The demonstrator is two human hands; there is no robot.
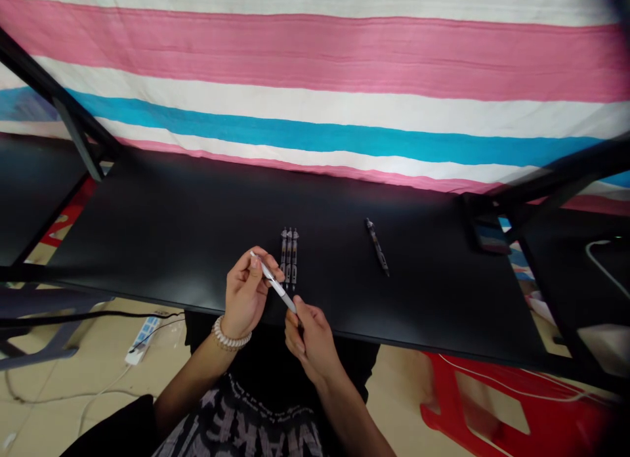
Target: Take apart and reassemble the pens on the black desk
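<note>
A white pen with a grey grip [275, 284] is held slantwise between my two hands, just above the near edge of the table. My left hand [246, 298] pinches its upper end between thumb and fingers. The fingers of my right hand [311, 337] close round its lower end and hide the tip. Right behind my left fingertips, several dark pens [289, 250] lie side by side on the black table [197, 214]; their lower parts are partly covered. Another dark pen [377, 247] lies alone to the right, slightly tilted.
A dark phone-like object [486, 230] lies at the table's right end, by a black frame post. A striped cloth [315, 56] hangs along the back. Below are a red plastic stool [472, 404] at right and a power strip [144, 339] with cables at left.
</note>
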